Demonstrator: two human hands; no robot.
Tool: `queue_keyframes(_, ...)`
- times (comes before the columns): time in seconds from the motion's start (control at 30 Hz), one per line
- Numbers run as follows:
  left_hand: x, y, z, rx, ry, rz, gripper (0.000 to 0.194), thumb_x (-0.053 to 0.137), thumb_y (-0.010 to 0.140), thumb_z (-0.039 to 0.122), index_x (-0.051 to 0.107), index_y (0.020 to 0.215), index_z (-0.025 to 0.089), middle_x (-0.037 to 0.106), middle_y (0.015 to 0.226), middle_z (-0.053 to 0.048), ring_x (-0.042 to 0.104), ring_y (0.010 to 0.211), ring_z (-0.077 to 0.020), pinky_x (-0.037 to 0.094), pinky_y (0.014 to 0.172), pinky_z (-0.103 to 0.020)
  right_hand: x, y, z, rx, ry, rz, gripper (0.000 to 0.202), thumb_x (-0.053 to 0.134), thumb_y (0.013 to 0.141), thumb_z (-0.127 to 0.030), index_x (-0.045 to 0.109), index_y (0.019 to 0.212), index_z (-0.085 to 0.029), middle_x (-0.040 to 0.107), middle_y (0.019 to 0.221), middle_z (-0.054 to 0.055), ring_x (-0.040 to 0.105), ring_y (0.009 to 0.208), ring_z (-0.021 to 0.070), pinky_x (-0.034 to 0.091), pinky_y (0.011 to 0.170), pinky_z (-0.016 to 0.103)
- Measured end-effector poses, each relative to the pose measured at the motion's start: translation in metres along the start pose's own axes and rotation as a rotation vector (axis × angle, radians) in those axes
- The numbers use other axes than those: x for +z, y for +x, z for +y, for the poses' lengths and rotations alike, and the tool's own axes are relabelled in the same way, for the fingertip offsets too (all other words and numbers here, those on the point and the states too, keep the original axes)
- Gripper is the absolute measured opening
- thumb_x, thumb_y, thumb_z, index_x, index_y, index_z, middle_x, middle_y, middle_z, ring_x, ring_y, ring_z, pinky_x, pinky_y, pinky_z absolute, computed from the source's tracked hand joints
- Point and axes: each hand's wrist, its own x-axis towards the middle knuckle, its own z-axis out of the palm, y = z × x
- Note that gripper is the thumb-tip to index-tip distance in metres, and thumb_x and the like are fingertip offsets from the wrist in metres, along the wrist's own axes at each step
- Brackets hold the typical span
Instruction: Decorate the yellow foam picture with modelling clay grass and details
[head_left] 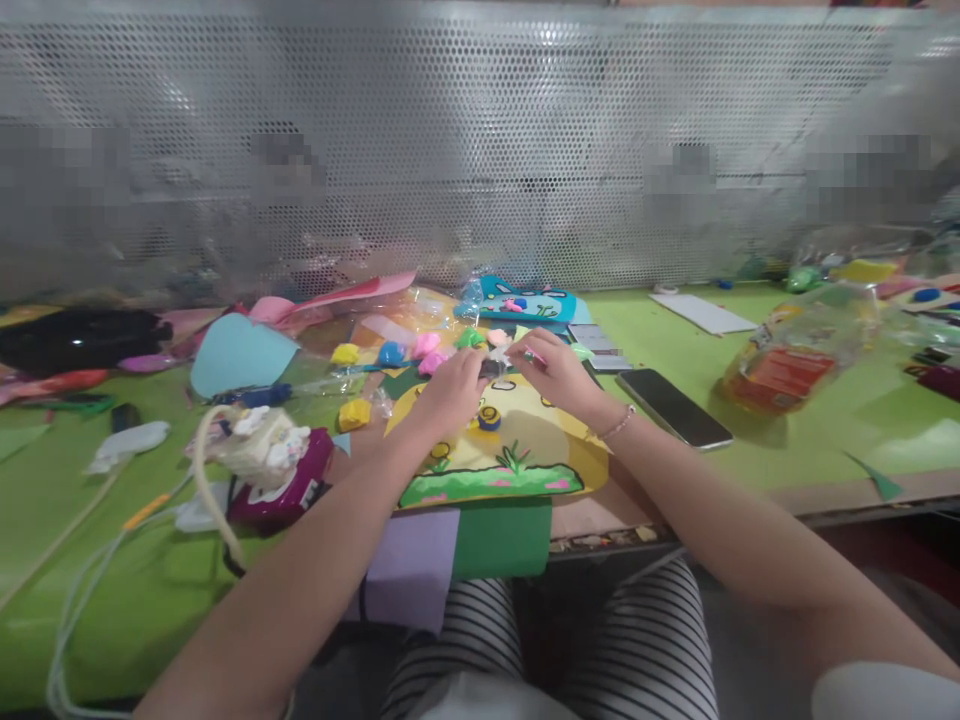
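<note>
Over a yellow paper picture (525, 450) with a green grass strip, my two hands meet at a small black lump (491, 369) in clear plastic wrap, which looks like modelling clay. My left hand (456, 385) is closed on the lump's left side. The fingers of my right hand (553, 366) are pinched together at the wrap's right side; a small pink and green thing shows at them, too blurred to name. Below the hands, a blue and yellow snail-like clay figure (489, 418) lies on the picture. Pink (429, 345), blue (391, 353) and yellow clay lumps (355, 414) lie to the left.
A phone (675, 408) and a bottle of orange liquid (787, 370) are on the right. At left stand a purple-based plug block (281, 475) with cables and a light-blue paper heart (241, 355). A perforated metal screen (480, 150) rises behind the green table (795, 455).
</note>
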Motion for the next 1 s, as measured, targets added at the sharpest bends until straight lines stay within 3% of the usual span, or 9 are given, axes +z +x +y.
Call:
queue_keyframes(0.13,0.001,-0.001,-0.001,0.041,0.008,0.013,0.019,0.048,0.087,0.013,0.049,0.106,0.015,0.059,0.101,-0.011,0.058,0.098,-0.0244,0.05,0.085,-0.039,0.001,0.0,0.002,0.003,-0.031,-0.052,0.014,0.054,0.088,-0.02,0.065,0.079,-0.018,0.058,0.077,0.004,0.057,0.075,0.016,0.046,0.07,0.028)
queue_keyframes(0.37,0.007,-0.002,-0.006,0.047,0.061,0.036,0.019,0.048,0.086,0.014,0.05,0.105,0.012,0.06,0.097,-0.013,0.057,0.097,-0.0277,0.048,0.084,-0.043,0.006,-0.004,0.003,0.043,-0.036,-0.127,0.011,0.06,0.082,-0.017,0.066,0.09,-0.019,0.06,0.083,0.004,0.057,0.08,0.018,0.046,0.071,0.03)
queue_keyframes(0.73,-0.001,0.0,0.002,0.038,0.035,0.023,0.014,0.048,0.09,0.021,0.051,0.102,0.014,0.062,0.095,-0.013,0.059,0.095,-0.0274,0.048,0.082,-0.042,0.003,-0.005,0.003,0.016,-0.209,-0.199,0.011,0.048,0.091,-0.02,0.059,0.094,-0.018,0.059,0.094,0.009,0.056,0.086,0.0219,0.044,0.069,0.031)
queue_keyframes(0.87,-0.002,-0.002,0.002,0.023,0.003,0.029,0.02,0.047,0.09,0.02,0.047,0.11,0.014,0.062,0.098,-0.012,0.06,0.096,-0.0255,0.05,0.08,-0.039,0.003,-0.005,-0.004,0.011,-0.156,-0.106,0.011,0.048,0.091,-0.021,0.059,0.09,-0.019,0.059,0.095,0.009,0.056,0.087,0.021,0.046,0.072,0.033)
queue_keyframes(1.0,-0.007,-0.004,0.005,0.046,-0.014,0.019,0.024,0.05,0.091,0.025,0.046,0.113,0.017,0.063,0.102,-0.01,0.061,0.099,-0.0232,0.051,0.08,-0.035,0.004,-0.002,-0.006,0.049,0.142,-0.011,0.011,0.058,0.086,-0.024,0.063,0.076,-0.021,0.058,0.08,0.003,0.055,0.075,0.016,0.047,0.069,0.031)
